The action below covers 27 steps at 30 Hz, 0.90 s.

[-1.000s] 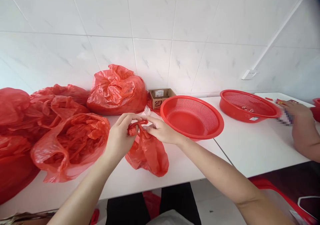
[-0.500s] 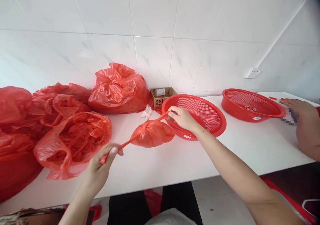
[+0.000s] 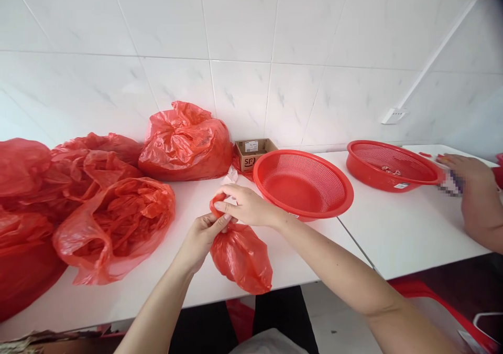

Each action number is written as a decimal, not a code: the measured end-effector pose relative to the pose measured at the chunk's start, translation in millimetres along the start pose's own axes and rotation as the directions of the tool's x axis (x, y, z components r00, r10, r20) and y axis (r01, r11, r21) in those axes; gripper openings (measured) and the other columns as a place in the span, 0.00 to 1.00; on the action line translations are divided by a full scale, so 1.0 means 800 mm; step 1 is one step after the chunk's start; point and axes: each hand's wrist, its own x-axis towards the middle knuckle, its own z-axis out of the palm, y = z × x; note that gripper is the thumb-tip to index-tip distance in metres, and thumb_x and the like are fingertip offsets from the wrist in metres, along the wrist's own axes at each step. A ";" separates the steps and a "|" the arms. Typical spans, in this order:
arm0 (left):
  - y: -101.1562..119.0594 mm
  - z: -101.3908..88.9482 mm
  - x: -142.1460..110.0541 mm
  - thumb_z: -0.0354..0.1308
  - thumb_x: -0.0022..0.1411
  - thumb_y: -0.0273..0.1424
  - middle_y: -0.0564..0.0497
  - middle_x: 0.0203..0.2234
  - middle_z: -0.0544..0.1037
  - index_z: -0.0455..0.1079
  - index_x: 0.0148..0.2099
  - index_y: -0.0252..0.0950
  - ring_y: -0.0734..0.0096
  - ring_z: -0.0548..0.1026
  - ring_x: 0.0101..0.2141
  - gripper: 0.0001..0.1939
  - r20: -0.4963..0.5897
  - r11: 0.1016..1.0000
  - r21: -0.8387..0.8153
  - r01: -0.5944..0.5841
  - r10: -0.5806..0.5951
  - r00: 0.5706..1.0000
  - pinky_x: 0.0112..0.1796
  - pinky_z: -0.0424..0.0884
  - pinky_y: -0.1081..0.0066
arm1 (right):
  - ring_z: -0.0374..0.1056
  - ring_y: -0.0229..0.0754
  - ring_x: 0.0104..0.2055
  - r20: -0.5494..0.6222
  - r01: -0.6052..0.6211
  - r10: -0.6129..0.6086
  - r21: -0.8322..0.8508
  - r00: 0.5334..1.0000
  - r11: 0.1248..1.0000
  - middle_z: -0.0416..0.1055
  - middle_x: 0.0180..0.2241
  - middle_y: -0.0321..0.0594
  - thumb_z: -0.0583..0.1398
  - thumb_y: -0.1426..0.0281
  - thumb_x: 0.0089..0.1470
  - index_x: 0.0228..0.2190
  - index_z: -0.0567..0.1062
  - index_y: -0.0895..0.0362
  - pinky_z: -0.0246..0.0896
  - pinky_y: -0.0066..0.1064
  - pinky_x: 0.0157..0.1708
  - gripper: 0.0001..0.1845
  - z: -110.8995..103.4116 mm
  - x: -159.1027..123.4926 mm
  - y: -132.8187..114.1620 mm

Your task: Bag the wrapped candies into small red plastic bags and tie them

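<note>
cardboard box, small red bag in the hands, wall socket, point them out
Cardboard box (image 3: 248, 161): head view, front face.
Small red bag (image 3: 242, 259): head view, middle of its body.
Wall socket (image 3: 394, 116): head view, front plate.

The central basket (image 3: 298, 189) stands on the table (image 3: 408, 228), the wall (image 3: 243, 18) behind it. Left of this basket and in front is the small bag (image 3: 241, 259); left and behind, the carton (image 3: 246, 163); farther left, the large bag (image 3: 184, 147) and open bag (image 3: 73, 244); right, the second basket (image 3: 375, 175).

White tables (image 3: 408, 228) stand along a pale tiled wall (image 3: 236, 23).
</note>
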 end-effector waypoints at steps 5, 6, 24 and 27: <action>-0.008 -0.002 0.005 0.65 0.56 0.44 0.51 0.29 0.78 0.74 0.25 0.35 0.70 0.74 0.36 0.18 -0.047 0.998 -0.019 -0.066 0.065 0.997 0.40 0.68 0.73 | 0.69 0.41 0.34 -0.008 -0.153 0.153 -0.094 0.988 0.984 0.70 0.31 0.36 0.49 0.65 0.65 0.47 0.64 0.53 0.59 0.33 0.35 0.11 0.001 -0.017 0.017; -0.010 -0.002 0.005 0.64 0.56 0.44 0.51 0.30 0.78 0.77 0.31 0.36 0.69 0.74 0.38 0.15 -0.064 0.997 -0.016 -0.082 0.080 0.995 0.43 0.68 0.72 | 0.68 0.40 0.33 -0.065 -0.162 0.156 -0.106 0.986 0.981 0.69 0.30 0.34 0.49 0.66 0.65 0.45 0.64 0.53 0.58 0.32 0.34 0.09 -0.002 -0.021 0.015; -0.022 -0.012 0.008 0.63 0.56 0.30 0.52 0.33 0.76 0.66 0.36 0.38 0.68 0.76 0.36 0.08 0.020 0.905 0.289 -0.313 0.321 0.947 0.37 0.72 0.69 | 0.68 0.36 0.37 -0.195 -0.085 0.105 0.110 0.975 0.990 0.72 0.44 0.39 0.57 0.76 0.54 0.52 0.66 0.52 0.64 0.32 0.40 0.24 0.032 -0.063 0.033; -0.035 -0.009 0.011 0.60 0.55 0.25 0.53 0.33 0.76 0.65 0.38 0.40 0.68 0.76 0.35 0.09 -0.073 0.792 0.498 -0.354 0.445 0.892 0.36 0.72 0.69 | 0.68 0.35 0.32 -0.156 -0.170 0.214 0.254 0.964 0.952 0.71 0.33 0.34 0.57 0.75 0.55 0.51 0.67 0.53 0.66 0.31 0.37 0.21 0.049 -0.066 0.043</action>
